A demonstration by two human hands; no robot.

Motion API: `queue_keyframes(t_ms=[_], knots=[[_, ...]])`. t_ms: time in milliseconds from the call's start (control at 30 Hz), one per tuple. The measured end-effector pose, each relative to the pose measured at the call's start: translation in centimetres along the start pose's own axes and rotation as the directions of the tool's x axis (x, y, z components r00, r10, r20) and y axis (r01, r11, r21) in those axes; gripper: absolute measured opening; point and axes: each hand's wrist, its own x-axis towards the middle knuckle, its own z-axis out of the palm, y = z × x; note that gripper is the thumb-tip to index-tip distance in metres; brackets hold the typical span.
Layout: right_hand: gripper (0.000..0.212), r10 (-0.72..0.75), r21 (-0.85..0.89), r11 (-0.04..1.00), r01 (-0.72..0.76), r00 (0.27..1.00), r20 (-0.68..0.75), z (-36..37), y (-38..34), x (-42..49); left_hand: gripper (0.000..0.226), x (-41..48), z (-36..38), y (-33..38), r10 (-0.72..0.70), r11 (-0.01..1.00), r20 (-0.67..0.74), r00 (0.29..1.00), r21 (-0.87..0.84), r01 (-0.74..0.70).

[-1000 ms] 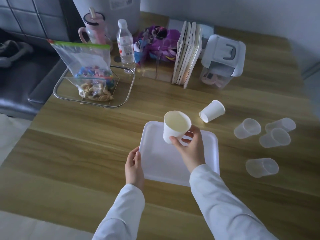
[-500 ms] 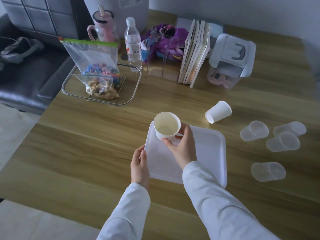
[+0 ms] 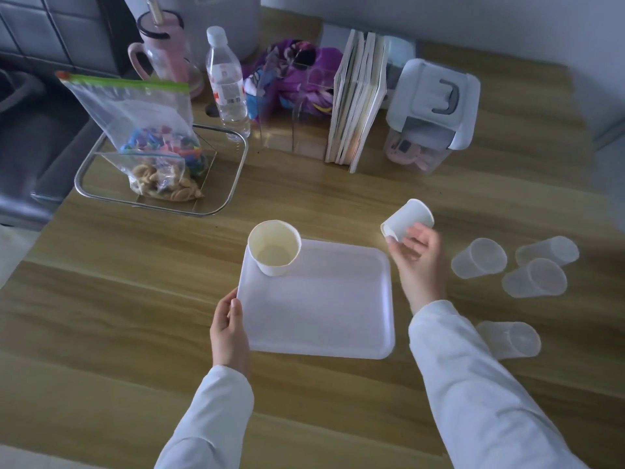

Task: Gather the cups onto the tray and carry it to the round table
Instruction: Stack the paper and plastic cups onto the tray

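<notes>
A white tray lies on the wooden table. One white paper cup stands upright in the tray's far left corner. My left hand grips the tray's near left edge. My right hand closes around a second white paper cup that lies on its side just beyond the tray's far right corner. To the right lie several clear plastic cups on their sides: one, another, a third, and one nearer beside my right sleeve.
At the back stand a wire basket holding a zip bag of snacks, a water bottle, a pink jug, upright books and a white lidded box. A dark sofa is at the left.
My right hand set the first paper cup down on the tray's far left corner, let go, and moved right onto the second paper cup. My left hand stayed on the tray.
</notes>
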Motion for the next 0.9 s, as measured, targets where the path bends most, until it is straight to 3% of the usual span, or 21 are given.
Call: queue_keyframes(t_ms=[67, 167, 300, 533, 700, 900], knots=[[0.053, 0.177, 0.044, 0.984, -0.175, 0.983, -0.04, -1.1, 0.6, 1.5, 0.023, 0.6, 0.0, 0.0, -0.014, 1.0, -0.021, 1.0, -0.016, 0.014], [0.066, 0.448, 0.109, 0.89, -0.443, 0.894, -0.021, -1.5, 2.0, 3.4, 0.024, 1.3, 0.3, 0.1, -0.037, 0.999, -0.046, 0.998, -0.03, 0.036], [0.067, 0.623, 0.18, 0.771, -0.611, 0.782, -0.017, -0.6, 3.5, 6.0, 0.028, 2.3, 0.8, 0.1, -0.047, 0.999, -0.062, 0.997, -0.024, 0.045], [0.065, 0.656, 0.078, 0.755, -0.652, 0.753, -0.049, 1.0, 4.3, 10.1, 0.027, 3.7, 1.9, 0.0, -0.05, 0.999, -0.053, 0.997, 0.006, 0.05], [0.065, 0.671, 0.105, 0.74, -0.664, 0.74, -0.047, 1.6, 4.2, 10.9, 0.028, 4.1, 2.5, -0.2, -0.046, 0.999, -0.042, 0.998, 0.011, 0.047], [0.043, 0.572, 0.15, 0.811, -0.565, 0.82, -0.004, 0.9, 2.8, 9.7, 0.027, 3.8, 3.0, -0.1, -0.046, 0.999, -0.02, 0.999, 0.016, 0.046]])
